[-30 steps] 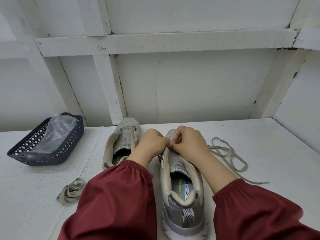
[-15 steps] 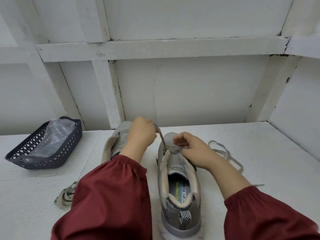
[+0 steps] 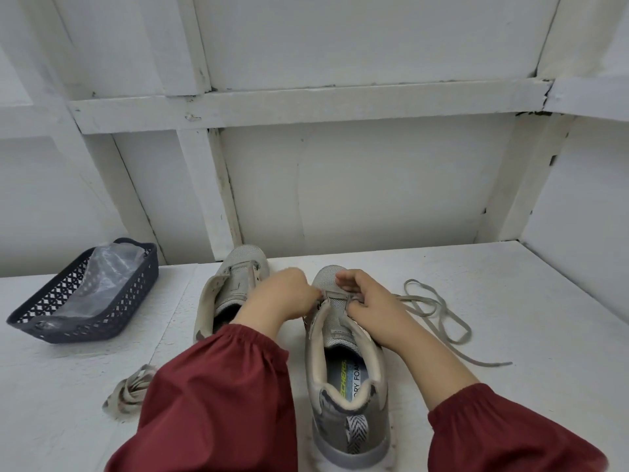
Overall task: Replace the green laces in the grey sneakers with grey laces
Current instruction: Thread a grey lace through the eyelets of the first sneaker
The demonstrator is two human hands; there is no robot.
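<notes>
Off to the left, near the wall, a dark blue openwork basket (image 3: 131,310) sits on the table (image 3: 510,294) with a crumpled clear plastic bag (image 3: 102,281) lying in it. Two grey sneakers stand side by side at the middle, toes pointing far. The left sneaker (image 3: 238,281) shows no lace and its tongue lies loose. The right sneaker (image 3: 343,369) has a grey lace (image 3: 439,311) crossing its farthest eyelets, the rest trailing in loops over the table to the right. The left hand (image 3: 282,298), slightly blurred, is curled with its fingertips pinching the lace at the shoe's left edge. The right hand (image 3: 371,301) pinches the same lace at the right edge between thumb and bent fingers. A bundle of pale laces (image 3: 131,391) lies near left, partly behind a dark red sleeve (image 3: 221,403). The table is rough and painted white. The wall (image 3: 357,185) behind is white panelling crossed by white battens.
</notes>
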